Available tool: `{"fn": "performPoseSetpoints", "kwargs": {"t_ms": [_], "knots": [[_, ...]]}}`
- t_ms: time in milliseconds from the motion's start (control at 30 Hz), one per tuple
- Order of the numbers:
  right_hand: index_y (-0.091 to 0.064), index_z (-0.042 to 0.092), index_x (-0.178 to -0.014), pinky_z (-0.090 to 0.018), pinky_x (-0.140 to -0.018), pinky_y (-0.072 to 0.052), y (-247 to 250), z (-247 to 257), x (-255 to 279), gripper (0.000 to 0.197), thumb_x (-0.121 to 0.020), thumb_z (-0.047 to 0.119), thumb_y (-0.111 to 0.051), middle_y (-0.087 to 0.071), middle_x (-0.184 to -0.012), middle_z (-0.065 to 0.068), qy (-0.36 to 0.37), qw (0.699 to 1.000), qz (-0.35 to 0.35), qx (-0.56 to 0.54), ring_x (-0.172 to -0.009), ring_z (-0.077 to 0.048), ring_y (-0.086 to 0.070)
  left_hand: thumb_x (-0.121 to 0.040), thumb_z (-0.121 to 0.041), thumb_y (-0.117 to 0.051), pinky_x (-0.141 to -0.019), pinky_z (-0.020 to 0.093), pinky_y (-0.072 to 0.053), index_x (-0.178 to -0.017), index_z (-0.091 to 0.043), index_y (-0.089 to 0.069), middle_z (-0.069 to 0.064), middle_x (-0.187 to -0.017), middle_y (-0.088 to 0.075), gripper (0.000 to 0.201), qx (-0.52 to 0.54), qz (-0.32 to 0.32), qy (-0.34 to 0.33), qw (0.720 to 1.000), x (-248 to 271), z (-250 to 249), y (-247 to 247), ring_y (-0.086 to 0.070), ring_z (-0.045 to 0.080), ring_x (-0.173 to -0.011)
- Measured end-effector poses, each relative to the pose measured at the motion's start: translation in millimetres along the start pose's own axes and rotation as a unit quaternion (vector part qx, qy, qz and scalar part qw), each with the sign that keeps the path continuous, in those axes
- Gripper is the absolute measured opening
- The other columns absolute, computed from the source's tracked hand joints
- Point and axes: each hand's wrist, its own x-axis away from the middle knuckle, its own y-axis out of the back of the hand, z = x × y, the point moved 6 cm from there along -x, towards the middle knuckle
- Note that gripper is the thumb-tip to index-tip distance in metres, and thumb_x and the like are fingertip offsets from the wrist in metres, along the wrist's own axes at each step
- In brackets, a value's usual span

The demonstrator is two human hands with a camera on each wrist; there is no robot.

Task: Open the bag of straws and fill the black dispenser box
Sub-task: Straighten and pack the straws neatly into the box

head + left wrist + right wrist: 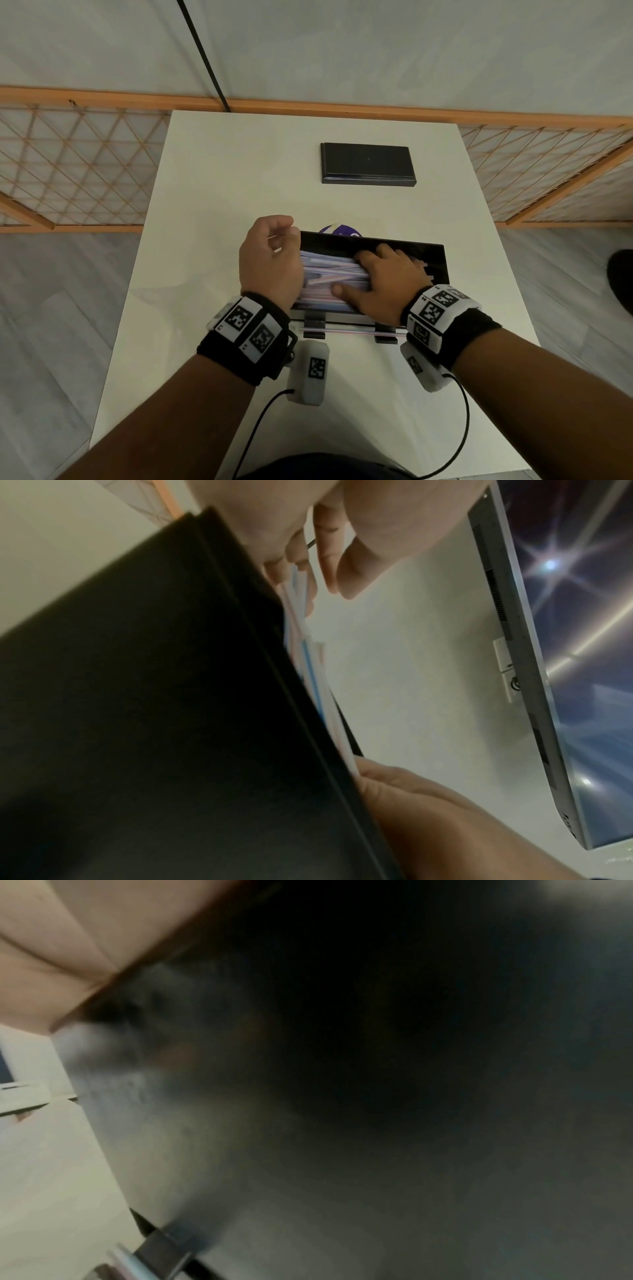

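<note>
Both hands are at the black dispenser box (440, 260): right hand (380, 284) presses flat on the straws (329, 274) inside, left hand (270, 260) curled loosely at its end, holding nothing.

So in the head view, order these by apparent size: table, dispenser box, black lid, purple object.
1. table
2. dispenser box, though nearness and the hands make it unsure
3. black lid
4. purple object, mostly hidden behind the box

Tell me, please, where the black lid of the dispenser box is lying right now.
In the head view, the lid lies flat on the white table, at its far side, beyond the open dispenser box and both hands.
</note>
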Motion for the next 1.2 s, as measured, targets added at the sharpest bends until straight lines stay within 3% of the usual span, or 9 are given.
{"fn": "performPoseSetpoints", "kwargs": {"t_ms": [100, 367, 467, 600, 667, 833, 1000, 1100, 1200], "knots": [[-0.040, 0.031, -0.136, -0.053, -0.112, -0.029, -4, 1, 0, 0.083, -0.074, 0.086, -0.036, -0.052, -0.131, 0.001, 0.008, 1.000, 0.019, -0.023, -0.122, -0.026, -0.050, -0.100, -0.015, -0.060, -0.078, 0.004, -0.045, -0.106, -0.023, -0.067, -0.002, -0.112, -0.069, 0.012, -0.013, 0.005, -0.003, 1.000, 2, 2, -2, -0.064, 0.011, -0.101], [-0.041, 0.027, -0.130, -0.046, -0.103, -0.039, 1, 22, 1, 0.070, -0.082, 0.079, -0.038, -0.051, -0.119, 0.000, 0.070, 0.997, 0.018, -0.005, -0.112, -0.024, -0.054, -0.097, -0.045, -0.038, -0.112, 0.042, -0.041, -0.128, -0.013, -0.063, 0.007, -0.134, -0.063, 0.051, -0.059, 0.079, 0.015, 0.995, 5, 2, -14, -0.056, 0.023, -0.126], [-0.045, 0.027, -0.118, -0.038, -0.086, -0.043, 10, 32, 5, 0.058, -0.085, 0.074, -0.041, -0.048, -0.107, 0.003, 0.118, 0.992, -0.030, 0.013, -0.099, -0.022, -0.055, -0.107, -0.041, -0.039, -0.117, 0.040, -0.038, -0.144, -0.016, -0.053, 0.004, -0.146, -0.057, 0.047, -0.065, 0.088, 0.006, 0.994, 6, -4, -10, -0.051, 0.021, -0.135], [-0.047, 0.027, -0.125, -0.041, -0.092, -0.043, 15, 26, 9, 0.075, -0.076, 0.083, -0.035, -0.052, -0.116, 0.004, 0.112, 0.992, -0.059, 0.029, -0.107, -0.021, -0.052, -0.105, -0.058, -0.022, -0.128, 0.048, 0.003, -0.163, -0.026, -0.016, -0.001, -0.173, -0.011, 0.066, -0.195, 0.258, -0.004, 0.946, 18, -3, -30, -0.002, 0.020, -0.160], [-0.044, 0.026, -0.132, -0.043, -0.099, -0.041, 14, 20, 10, 0.089, -0.069, 0.088, -0.031, -0.053, -0.123, 0.004, 0.100, 0.993, -0.046, 0.030, -0.113, -0.022, -0.051, -0.101, -0.064, -0.015, -0.123, 0.051, 0.014, -0.164, -0.029, -0.004, -0.003, -0.173, 0.009, 0.073, -0.256, 0.269, -0.009, 0.929, 17, 3, -32, 0.015, 0.020, -0.158], [-0.050, 0.019, -0.133, -0.030, -0.099, -0.043, 25, -2, 21, 0.074, -0.078, 0.068, -0.059, -0.057, -0.124, 0.002, 0.118, 0.980, -0.099, -0.125, -0.113, -0.017, -0.054, -0.088, -0.065, -0.013, -0.129, 0.044, 0.004, -0.163, -0.027, -0.011, -0.005, -0.173, 0.002, 0.084, -0.131, 0.200, 0.025, 0.971, 12, -1, -18, 0.004, 0.009, -0.159], [-0.061, 0.019, -0.087, -0.022, -0.063, -0.040, 47, -18, 53, 0.021, -0.078, 0.033, -0.073, -0.055, -0.077, 0.010, 0.159, 0.944, -0.240, -0.164, -0.065, -0.007, -0.049, -0.093, -0.064, -0.014, -0.130, 0.044, -0.006, -0.162, -0.027, -0.026, -0.006, -0.173, -0.006, 0.079, -0.150, 0.230, 0.000, 0.962, 16, -1, -20, -0.005, 0.010, -0.159], [-0.059, 0.022, -0.072, -0.025, -0.050, -0.046, 27, -4, 71, 0.014, -0.078, 0.035, -0.062, -0.057, -0.057, 0.010, 0.198, 0.952, -0.187, -0.141, -0.049, -0.013, -0.053, -0.106, -0.056, -0.016, -0.130, 0.044, -0.009, -0.159, -0.026, -0.032, -0.006, -0.172, -0.009, 0.064, -0.161, 0.240, 0.001, 0.957, 19, 3, -24, -0.009, 0.012, -0.159], [-0.067, 0.022, -0.083, -0.034, -0.058, -0.054, -16, 10, 70, 0.025, -0.084, 0.044, -0.055, -0.068, -0.066, 0.003, 0.175, 0.981, -0.080, -0.010, -0.063, -0.027, -0.066, -0.107, -0.051, -0.017, -0.129, 0.034, -0.010, -0.159, -0.025, -0.034, -0.007, -0.172, -0.014, 0.060, -0.166, 0.221, 0.003, 0.961, 19, 7, -25, -0.016, 0.012, -0.157]]}}
